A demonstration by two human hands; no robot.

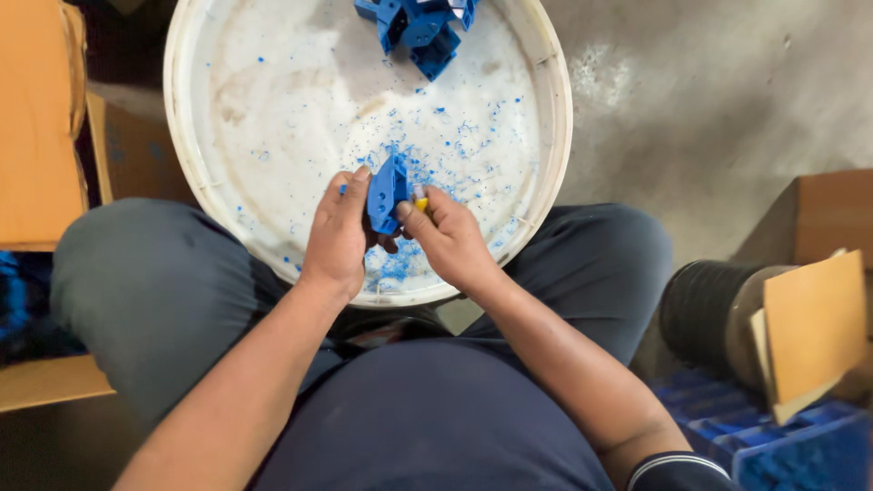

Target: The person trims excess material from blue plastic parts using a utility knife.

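Note:
My left hand [338, 235] grips a small blue plastic part [387, 193] above the near rim of a round white tub [550, 109]. My right hand [447, 235] is closed around a small yellow-handled tool [420, 200], whose tip sits against the part's right side. Blue shavings [455, 136] speckle the tub's floor, thickest just under my hands. A heap of similar blue parts [420, 25] lies at the tub's far edge. My knees in grey trousers flank the tub.
A cardboard box [36, 118] stands at the left. At the right are another cardboard box [823, 218], a black ribbed cylinder [705, 309] and a cardboard flap [814, 327] over blue plastic pieces [782, 445]. Grey concrete floor [709, 91] lies beyond.

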